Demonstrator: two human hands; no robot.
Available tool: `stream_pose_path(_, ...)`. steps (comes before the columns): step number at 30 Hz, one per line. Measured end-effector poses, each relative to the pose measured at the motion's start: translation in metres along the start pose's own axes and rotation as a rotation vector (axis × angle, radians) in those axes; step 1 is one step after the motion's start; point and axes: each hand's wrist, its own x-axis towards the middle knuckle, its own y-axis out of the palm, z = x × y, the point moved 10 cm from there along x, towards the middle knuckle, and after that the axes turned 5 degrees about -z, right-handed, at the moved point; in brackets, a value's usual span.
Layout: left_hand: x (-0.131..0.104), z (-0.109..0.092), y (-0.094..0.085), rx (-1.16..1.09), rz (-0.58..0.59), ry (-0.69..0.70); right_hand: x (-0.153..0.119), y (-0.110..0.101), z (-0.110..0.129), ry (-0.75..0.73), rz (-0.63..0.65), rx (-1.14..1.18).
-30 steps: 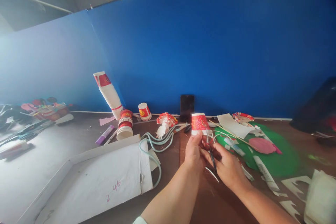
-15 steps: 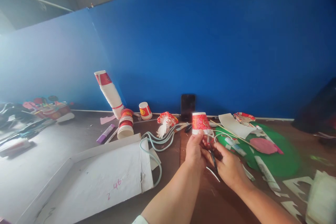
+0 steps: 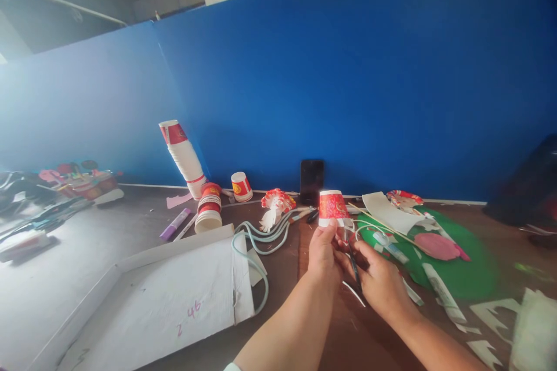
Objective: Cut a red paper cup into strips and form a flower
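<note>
The left hand [image 3: 322, 250] holds a red cup [image 3: 332, 206] just above the table [image 3: 324, 336], in front of a phone [image 3: 312, 179]; the cup has its narrow end up and its wide end down; the left thumb lies on the lower edge, and the left fingers are clamped on the cup, partly hidden behind it; the right hand [image 3: 382, 283] is close beside, its fingers closed round the scissors [image 3: 355, 271], whose blades point up at the cup's lower edge; how far the blades are parted I cannot tell; a white strip [image 3: 354, 294] lies on the table below the hands.

To the left of the hands lie a cable [image 3: 266, 235] in loops and a cut cup [image 3: 278, 204] with fringed white strips; farther left stand a single cup [image 3: 242, 188], upside down, and a tall leaning stack [image 3: 187, 161] of cups, with a purple tube [image 3: 175, 224] near it; a white box [image 3: 165, 301] fills the left foreground.

To the right a green sheet [image 3: 476, 272] lies under a pink piece [image 3: 437, 246] and a white tube [image 3: 444, 294]; a white paper [image 3: 389, 213] curls near its far edge; a blue wall [image 3: 348, 69] stands behind everything.
</note>
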Motion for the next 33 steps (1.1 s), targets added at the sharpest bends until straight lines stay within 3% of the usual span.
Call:
stream_pose_path(16, -0.001, 0.003, 0.000, -0.043, -0.013, -0.025, 0.001, -0.002, 0.003, 0.011, 0.010, 0.077)
stream_pose_path(22, -0.003, 0.017, 0.002, -0.065, -0.028, -0.182, 0.000, -0.001, 0.007, 0.009, 0.022, 0.160)
stream_pose_path(27, 0.002, 0.016, -0.012, -0.043, -0.115, -0.147, 0.000, -0.002, 0.008, 0.006, 0.000, 0.127)
stream_pose_path(33, -0.002, 0.023, -0.002, 0.007, 0.004, -0.135, 0.003, -0.004, -0.008, 0.055, -0.017, 0.103)
